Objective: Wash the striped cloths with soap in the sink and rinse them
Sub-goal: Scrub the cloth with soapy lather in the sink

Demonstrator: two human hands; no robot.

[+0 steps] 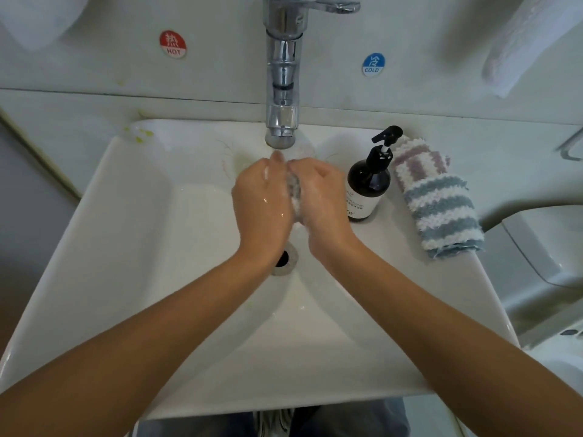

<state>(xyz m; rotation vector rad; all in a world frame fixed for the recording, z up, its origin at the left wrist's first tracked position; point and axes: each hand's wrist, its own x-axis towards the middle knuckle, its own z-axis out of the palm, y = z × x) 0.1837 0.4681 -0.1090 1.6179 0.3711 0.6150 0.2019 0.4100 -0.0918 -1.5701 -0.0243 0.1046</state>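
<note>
Head view. Both hands meet over the sink (132,247), just below the tap (281,89) and above the drain (285,258). The left hand (262,200) and the right hand (321,197) press together around a small, wet, soapy cloth (293,187); only a narrow grey-white strip of it shows between the palms. Grip of the left hand: fingers curled round the cloth, one fingertip raised toward the spout. Grip of the right hand: fingers curled inward, clamped on the same cloth. Lather coats both hands. Whether water runs from the spout cannot be told.

A second cloth (438,200), folded, with mauve, grey-blue and white stripes, lies on the right rim of the sink, apart from the hands. A dark soap bottle (367,187) with a black pump stands upright just beside it, between this cloth and the right hand.

On the wall behind the tap, a red sticker (172,44) reads HOT at left and a blue sticker (373,64) reads COLD at right. A pale towel (530,42) hangs at upper right.
</note>
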